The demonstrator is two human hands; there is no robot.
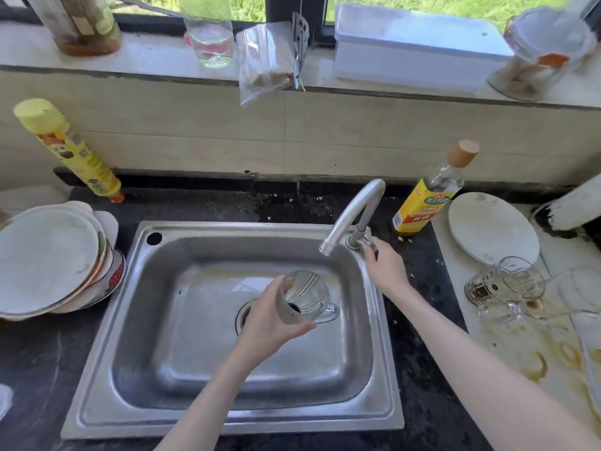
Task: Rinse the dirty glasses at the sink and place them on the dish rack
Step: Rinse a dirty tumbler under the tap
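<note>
My left hand (266, 323) grips a clear glass mug (304, 297) with a handle, tilted over the steel sink (227, 415) just below and left of the spout. My right hand (385, 266) holds the handle at the base of the curved faucet (353, 211). No water stream is visible. Several dirty glasses (507, 288) lie and stand on the stained counter to the right of the sink.
A stack of plates (48, 258) sits left of the sink, with a yellow spray can (68, 151) behind it. An oil bottle (429, 193) and a white plate (491, 227) stand right of the faucet. Jars, a bag and a white box line the windowsill.
</note>
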